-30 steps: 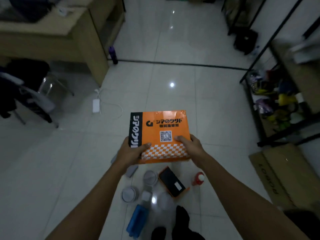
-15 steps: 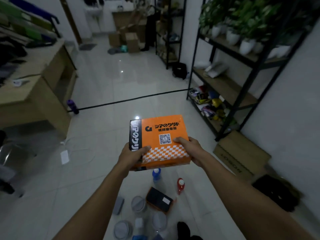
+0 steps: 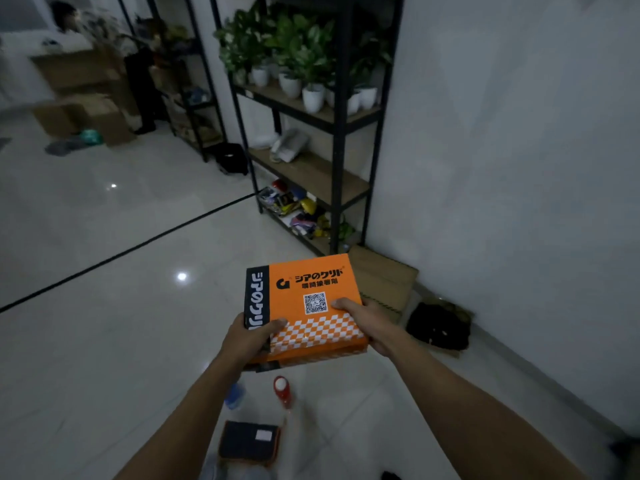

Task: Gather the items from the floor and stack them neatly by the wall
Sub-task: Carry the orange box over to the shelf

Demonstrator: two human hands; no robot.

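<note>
Now our left hand (image 3: pixel 250 337) and right hand (image 3: pixel 365 318) each pinch a near corner of the orange box (image 3: pixel 304 303), carried above the floor (image 3: pixel 104 341); next we judge it needs setting flat against the wall (image 3: pixel 519 202), beside the cardboard (image 3: pixel 384 282)

Both forearms reach forward, bare. The left hand (image 3: pixel 250 336) and right hand (image 3: pixel 363 318) grip the orange box (image 3: pixel 311 303) at opposite near corners (thumbs on top).

Cardboard (image 3: pixel 384 282) and, seemingly, bag (image 3: pixel 438 327) at wall (image 3: pixel 519 168)
</note>
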